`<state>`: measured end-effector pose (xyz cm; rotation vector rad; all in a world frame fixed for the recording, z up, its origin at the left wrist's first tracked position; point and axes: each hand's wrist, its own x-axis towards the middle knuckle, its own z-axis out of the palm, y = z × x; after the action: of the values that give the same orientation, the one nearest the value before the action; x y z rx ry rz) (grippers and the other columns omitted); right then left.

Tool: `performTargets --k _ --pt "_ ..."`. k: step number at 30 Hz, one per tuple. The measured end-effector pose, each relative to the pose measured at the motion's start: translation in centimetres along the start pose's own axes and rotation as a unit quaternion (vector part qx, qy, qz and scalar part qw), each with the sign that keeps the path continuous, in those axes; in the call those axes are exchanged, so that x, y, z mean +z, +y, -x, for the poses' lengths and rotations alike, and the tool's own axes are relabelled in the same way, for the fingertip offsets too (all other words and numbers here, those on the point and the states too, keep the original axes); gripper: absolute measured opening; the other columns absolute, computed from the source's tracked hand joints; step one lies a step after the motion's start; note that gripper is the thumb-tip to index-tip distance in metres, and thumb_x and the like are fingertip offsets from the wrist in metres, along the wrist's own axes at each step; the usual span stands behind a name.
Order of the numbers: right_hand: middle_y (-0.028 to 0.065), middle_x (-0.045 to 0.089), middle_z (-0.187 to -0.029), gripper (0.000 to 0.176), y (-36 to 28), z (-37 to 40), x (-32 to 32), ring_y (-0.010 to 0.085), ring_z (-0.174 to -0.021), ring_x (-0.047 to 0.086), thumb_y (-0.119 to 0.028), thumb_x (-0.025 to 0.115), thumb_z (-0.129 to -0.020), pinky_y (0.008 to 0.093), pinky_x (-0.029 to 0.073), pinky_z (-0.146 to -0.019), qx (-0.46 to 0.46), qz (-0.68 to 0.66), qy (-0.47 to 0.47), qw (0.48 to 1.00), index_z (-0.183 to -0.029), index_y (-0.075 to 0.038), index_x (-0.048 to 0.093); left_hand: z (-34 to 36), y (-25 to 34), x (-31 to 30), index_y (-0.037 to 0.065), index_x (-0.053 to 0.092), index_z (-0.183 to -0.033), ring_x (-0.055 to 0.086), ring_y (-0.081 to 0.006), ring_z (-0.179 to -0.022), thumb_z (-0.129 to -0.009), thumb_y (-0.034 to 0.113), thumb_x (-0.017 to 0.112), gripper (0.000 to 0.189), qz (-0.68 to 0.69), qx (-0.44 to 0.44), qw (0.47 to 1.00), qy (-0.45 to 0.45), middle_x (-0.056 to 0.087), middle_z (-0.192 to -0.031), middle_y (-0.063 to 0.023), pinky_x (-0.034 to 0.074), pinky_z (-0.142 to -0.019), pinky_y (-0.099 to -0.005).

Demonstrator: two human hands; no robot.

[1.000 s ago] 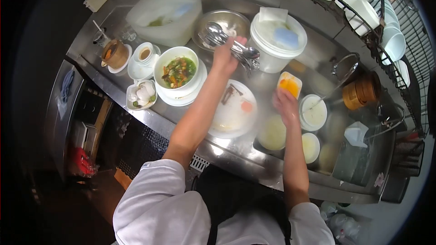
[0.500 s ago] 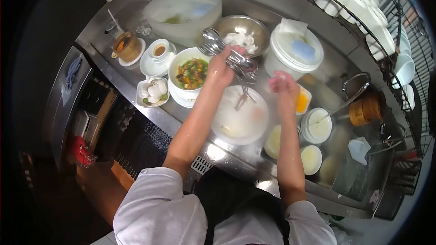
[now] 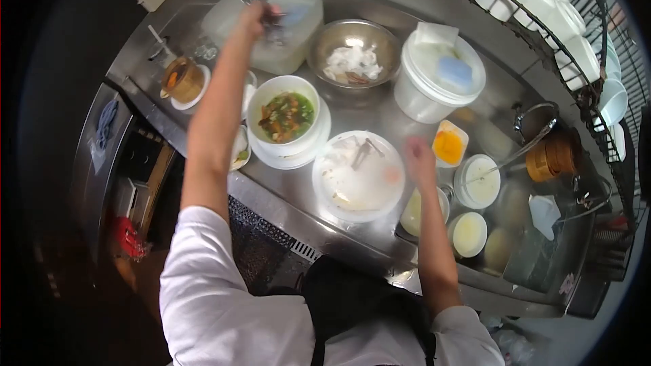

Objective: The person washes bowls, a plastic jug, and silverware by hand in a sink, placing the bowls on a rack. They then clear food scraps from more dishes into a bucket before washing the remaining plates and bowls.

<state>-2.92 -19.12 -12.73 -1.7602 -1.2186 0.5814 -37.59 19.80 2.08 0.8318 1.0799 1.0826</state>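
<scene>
My left hand (image 3: 255, 20), blurred by motion, is closed around a bunch of metal spoons (image 3: 271, 32) over the large translucent tub (image 3: 302, 44) at the back left. Below it stands a white bowl of green and orange food scraps (image 3: 287, 116) on stacked plates. My right hand (image 3: 420, 157) hovers between the round white plate (image 3: 356, 193) and a small dish of orange-yellow liquid (image 3: 448, 146). Its fingers look curled, and anything in them is too blurred to make out. A metal utensil (image 3: 366, 153) lies on the round plate.
A steel bowl with crumpled white tissues (image 3: 352, 62) and a lidded white bucket (image 3: 434, 88) stand at the back. At the right are a sink with bowls of pale liquid (image 3: 480, 183), a faucet (image 3: 536, 139) and wooden containers (image 3: 553, 159). A wire rack (image 3: 542, 44) hangs above.
My left hand has moved up and left with the spoons, from above the round plate to the translucent tub. My right hand has dropped slightly lower.
</scene>
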Motion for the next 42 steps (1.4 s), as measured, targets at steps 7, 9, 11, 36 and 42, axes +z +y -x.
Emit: performTargets --k 7,9,11,36,42 --pt "0.0081 0.064 -0.082 0.029 1.8 6.4 -1.2 0.0125 -0.068 0.059 -0.012 0.068 -0.079 0.0257 0.048 -0.062 0.141 -0.066 -0.058 0.986 -0.103 0.0 0.057 -9.4 0.9 -1.1 -0.003 0.06 -0.058 0.059 -0.0213 -0.045 -0.079 0.008 0.054 0.025 -0.597 0.012 0.802 0.03 0.058 -0.053 -0.0127 0.044 -0.04 -0.0386" --pt "0.0064 0.063 -0.081 0.03 1.0 6.5 -1.1 0.0104 -0.065 0.056 -0.01 0.068 -0.078 0.0246 0.047 -0.059 0.16 -0.07 -0.071 0.982 -0.104 0.0 0.057 -11.0 -1.2 -0.8 -0.004 0.062 -0.06 0.06 -0.0232 -0.046 -0.077 0.009 0.056 0.023 -0.699 0.044 0.714 -0.024 0.059 -0.054 -0.0144 0.046 -0.041 -0.0389" --pt "0.0051 0.061 -0.08 0.032 1.3 6.3 -0.9 0.0091 -0.061 0.053 -0.008 0.068 -0.077 0.024 0.045 -0.057 0.145 -0.068 -0.087 0.983 -0.106 -0.001 0.056 -11.5 -2.8 0.4 -0.009 0.065 -0.071 0.066 -0.027 -0.062 -0.074 0.016 0.061 0.026 -0.788 0.013 0.61 -0.08 0.066 -0.071 -0.0204 0.052 -0.055 -0.0397" --pt "0.0186 0.062 -0.078 0.03 -2.1 6.3 -0.3 0.0357 -0.077 0.061 -0.02 0.07 -0.068 0.0429 0.047 -0.068 0.154 0.241 -0.075 0.955 -0.085 0.0 0.056 32.7 -20.8 0.8 0.002 0.062 -0.096 0.062 -0.0365 -0.077 -0.082 0.028 0.061 0.029 -0.682 0.027 0.721 -0.124 0.066 -0.082 -0.0165 0.048 -0.07 -0.0422" --pt "0.0177 0.058 -0.066 0.024 0.4 5.7 -0.4 0.028 -0.067 0.061 -0.019 0.065 -0.066 0.0382 0.045 -0.061 0.15 0.153 -0.09 0.973 -0.07 0.002 0.054 34.5 -26.6 -0.4 -0.002 0.055 -0.104 0.062 -0.0376 -0.074 -0.083 0.021 0.058 0.031 -0.599 0.05 0.798 -0.046 0.064 -0.078 -0.0214 0.048 -0.069 -0.0435"
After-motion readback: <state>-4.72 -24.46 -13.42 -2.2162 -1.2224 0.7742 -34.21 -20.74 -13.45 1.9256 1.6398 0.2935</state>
